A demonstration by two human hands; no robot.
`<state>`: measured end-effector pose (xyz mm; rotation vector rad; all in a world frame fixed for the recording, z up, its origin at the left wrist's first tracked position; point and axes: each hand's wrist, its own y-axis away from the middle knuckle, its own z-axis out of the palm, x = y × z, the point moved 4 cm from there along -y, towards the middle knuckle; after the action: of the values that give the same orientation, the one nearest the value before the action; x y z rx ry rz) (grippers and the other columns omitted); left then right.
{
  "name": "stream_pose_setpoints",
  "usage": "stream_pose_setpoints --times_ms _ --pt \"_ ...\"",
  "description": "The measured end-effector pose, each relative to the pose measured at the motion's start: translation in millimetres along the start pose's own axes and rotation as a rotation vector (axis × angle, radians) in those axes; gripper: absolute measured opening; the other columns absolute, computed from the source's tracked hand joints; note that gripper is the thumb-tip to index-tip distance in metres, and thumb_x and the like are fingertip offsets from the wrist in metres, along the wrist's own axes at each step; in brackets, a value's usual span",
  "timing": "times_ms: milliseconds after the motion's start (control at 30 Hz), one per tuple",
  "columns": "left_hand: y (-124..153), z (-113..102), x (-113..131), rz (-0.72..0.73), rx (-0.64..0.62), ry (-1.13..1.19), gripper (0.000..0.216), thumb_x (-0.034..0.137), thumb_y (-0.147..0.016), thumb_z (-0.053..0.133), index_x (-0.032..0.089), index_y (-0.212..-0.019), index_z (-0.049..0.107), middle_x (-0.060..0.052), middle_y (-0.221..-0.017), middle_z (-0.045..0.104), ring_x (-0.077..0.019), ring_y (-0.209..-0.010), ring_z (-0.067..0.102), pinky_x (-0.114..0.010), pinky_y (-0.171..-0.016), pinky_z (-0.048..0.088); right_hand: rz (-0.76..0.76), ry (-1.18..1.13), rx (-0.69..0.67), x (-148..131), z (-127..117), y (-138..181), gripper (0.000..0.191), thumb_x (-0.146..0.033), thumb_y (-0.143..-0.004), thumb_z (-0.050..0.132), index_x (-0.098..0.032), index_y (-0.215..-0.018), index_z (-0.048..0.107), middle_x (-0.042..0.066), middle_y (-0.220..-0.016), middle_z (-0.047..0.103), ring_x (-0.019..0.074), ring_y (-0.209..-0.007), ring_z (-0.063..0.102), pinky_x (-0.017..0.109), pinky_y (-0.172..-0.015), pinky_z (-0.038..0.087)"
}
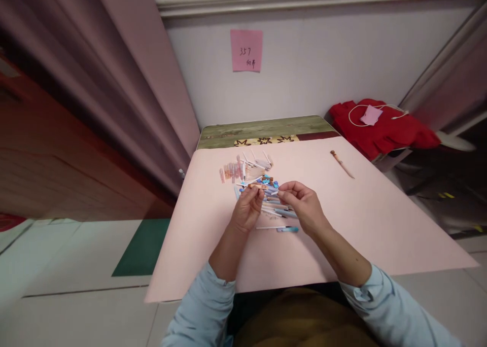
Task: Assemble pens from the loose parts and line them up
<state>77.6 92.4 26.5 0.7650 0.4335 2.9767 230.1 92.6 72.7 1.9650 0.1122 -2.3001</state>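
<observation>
Over a pile of pen parts on the pink-covered table, my two hands are held close together. My left hand is closed, pinching a tan and brown pen barrel with thumb and fingers. Just right of it, my right hand pinches a small whitish piece whose kind I cannot make out. Blue and brown pen toppers lie just beyond the hands. Near me on the cover is a thin white refill beside a blue pen part.
Pinkish translucent pen pieces lie at the back left, with white refills beside them. A whole pen with a brown top rests at the right. Red cloth with a white cable sits past the table's right corner.
</observation>
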Motion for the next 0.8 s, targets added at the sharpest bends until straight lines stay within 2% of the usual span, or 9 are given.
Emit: stream_pose_setpoints --times_ms 133,300,567,800 --pt "4.9 3.7 -8.2 -0.060 0.011 0.021 0.011 0.003 -0.086 0.060 0.012 -0.081 0.064 0.000 -0.077 0.068 -0.0045 -0.065 0.067 -0.011 -0.066 0.057 -0.257 0.249 0.099 -12.9 3.3 8.8 0.017 -0.034 -0.076 0.068 -0.019 -0.084 0.066 0.001 -0.075 0.067 0.0132 -0.065 0.059 0.026 -0.063 0.049" --pt "7.2 5.2 -9.5 -0.079 0.027 0.022 0.009 0.004 -0.084 0.063 0.013 -0.080 0.063 0.001 -0.075 0.067 -0.0046 -0.062 0.066 -0.011 -0.064 0.057 -0.460 0.533 0.202 -21.6 4.3 17.0 0.009 -0.027 -0.081 0.061 -0.021 -0.084 0.066 0.000 -0.072 0.066 0.0139 -0.065 0.060 0.025 -0.062 0.050" --pt "9.0 6.8 -13.4 -0.079 -0.052 -0.004 0.008 0.007 -0.082 0.067 0.013 -0.081 0.062 0.000 -0.078 0.069 -0.0049 -0.063 0.067 -0.011 -0.064 0.057 -0.655 0.661 0.156 -26.4 11.0 20.8 0.010 -0.018 -0.084 0.057 -0.021 -0.085 0.066 0.001 -0.077 0.067 0.0136 -0.068 0.061 0.026 -0.067 0.050" --pt "6.1 2.7 -14.6 -0.086 -0.090 -0.067 0.008 0.016 -0.082 0.070 0.012 -0.084 0.063 -0.001 -0.074 0.069 -0.0065 -0.059 0.066 -0.013 -0.056 0.055 -0.666 0.717 0.095 -28.0 16.2 18.8 0.012 -0.019 -0.087 0.056 -0.022 -0.088 0.068 0.002 -0.083 0.070 0.0136 -0.070 0.063 0.025 -0.069 0.051"
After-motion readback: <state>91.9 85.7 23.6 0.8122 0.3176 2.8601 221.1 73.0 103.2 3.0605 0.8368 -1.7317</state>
